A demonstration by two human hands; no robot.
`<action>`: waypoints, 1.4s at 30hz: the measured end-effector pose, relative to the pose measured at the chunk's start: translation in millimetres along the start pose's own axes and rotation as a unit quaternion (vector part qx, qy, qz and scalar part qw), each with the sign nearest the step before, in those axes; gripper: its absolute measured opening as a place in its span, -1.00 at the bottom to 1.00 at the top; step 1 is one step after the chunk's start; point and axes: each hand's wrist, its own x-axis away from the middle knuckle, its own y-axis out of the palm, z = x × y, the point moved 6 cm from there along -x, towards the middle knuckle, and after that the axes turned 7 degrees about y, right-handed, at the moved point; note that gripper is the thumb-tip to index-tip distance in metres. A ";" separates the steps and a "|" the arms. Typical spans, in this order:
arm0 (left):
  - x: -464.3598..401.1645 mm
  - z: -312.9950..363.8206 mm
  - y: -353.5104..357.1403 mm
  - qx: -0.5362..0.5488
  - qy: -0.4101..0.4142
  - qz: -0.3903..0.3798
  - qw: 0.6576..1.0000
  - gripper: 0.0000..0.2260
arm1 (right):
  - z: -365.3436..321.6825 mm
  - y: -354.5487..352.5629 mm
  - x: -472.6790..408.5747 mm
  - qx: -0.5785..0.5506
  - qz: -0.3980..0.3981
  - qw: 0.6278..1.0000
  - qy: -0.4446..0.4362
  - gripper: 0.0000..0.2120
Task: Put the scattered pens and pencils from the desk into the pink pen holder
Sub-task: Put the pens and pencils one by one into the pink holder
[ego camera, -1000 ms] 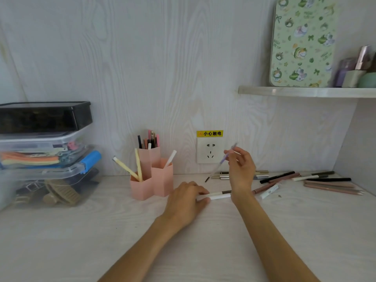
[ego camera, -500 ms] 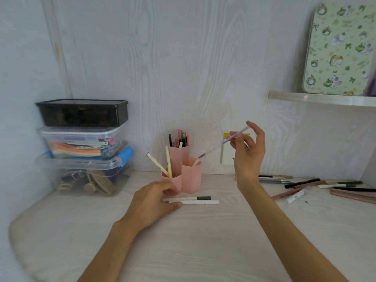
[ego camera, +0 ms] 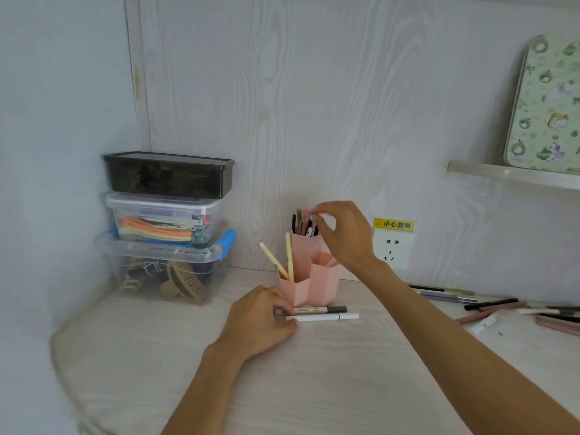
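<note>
Over holder (ego camera: 309,277), right hand (ego camera: 342,235) (curled)

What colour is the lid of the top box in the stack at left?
Dark, near-black translucent lid; the head view, the only one, shows it clearly.

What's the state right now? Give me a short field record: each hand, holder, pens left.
left hand: on the desk, fingers on the ends of two pens lying in front of the holder
right hand: above the tall back compartment, fingertips at the tops of the pens there; grip unclear
pink pen holder: upright, two yellow pencils in the front left compartment
pens left: several scattered at the right of the desk
</note>
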 end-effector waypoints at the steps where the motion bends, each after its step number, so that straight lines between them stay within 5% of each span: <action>1: 0.0 0.2 -0.2 0.000 0.001 0.003 1.000 -0.85 | 4.6 6.5 2.1 0.031 -0.012 0.999 -0.013 -0.81; 6: 0.2 4.5 -4.4 0.011 0.018 0.022 1.000 -0.86 | 11.6 -9.2 24.6 -0.006 0.018 0.999 -0.035 -0.72; 9: 0.2 5.4 -9.1 0.075 0.016 0.052 0.996 -0.86 | 39.1 -26.9 60.1 -0.076 0.084 0.992 0.062 -0.82; 11: -1.1 2.9 -11.2 0.167 -0.008 0.078 0.983 -0.88 | 70.0 -18.5 80.9 -0.095 0.038 0.985 0.141 -0.83; 14: -1.7 -0.3 -14.0 0.253 -0.038 0.112 0.960 -0.90 | 102.5 6.5 98.9 -0.119 -0.141 0.961 0.204 -0.76; 17: -1.6 -0.9 -21.6 0.309 -0.047 0.167 0.935 -0.86 | 102.0 23.3 110.1 -0.082 -0.293 0.935 0.180 -0.84; 22: 2.6 -1.2 -42.7 0.326 -0.064 0.301 0.894 -0.79 | 98.8 21.6 112.0 -0.024 -0.260 0.958 0.122 -0.90; 26: 12.8 17.1 -73.0 0.309 -0.001 0.481 0.821 -0.81 | 96.8 21.8 114.1 -0.023 -0.249 0.961 0.115 -0.86; 29: 3.2 46.2 -89.0 0.278 0.044 0.532 0.799 -0.83 | 98.8 20.9 112.3 -0.030 -0.246 0.961 0.121 -0.83; 35: -37.1 76.8 -79.8 0.137 0.047 0.470 0.870 -0.86 | 100.5 20.5 111.5 -0.033 -0.253 0.958 0.133 -0.82; 39: -50.9 66.2 -32.0 -0.002 0.021 0.309 0.951 -0.82 | 100.8 20.7 111.1 -0.037 -0.255 0.957 0.133 -0.81; 42: -51.3 62.8 -16.1 -0.075 0.060 0.268 0.959 -0.70 | 103.6 23.0 111.4 -0.034 -0.258 0.956 0.132 -0.81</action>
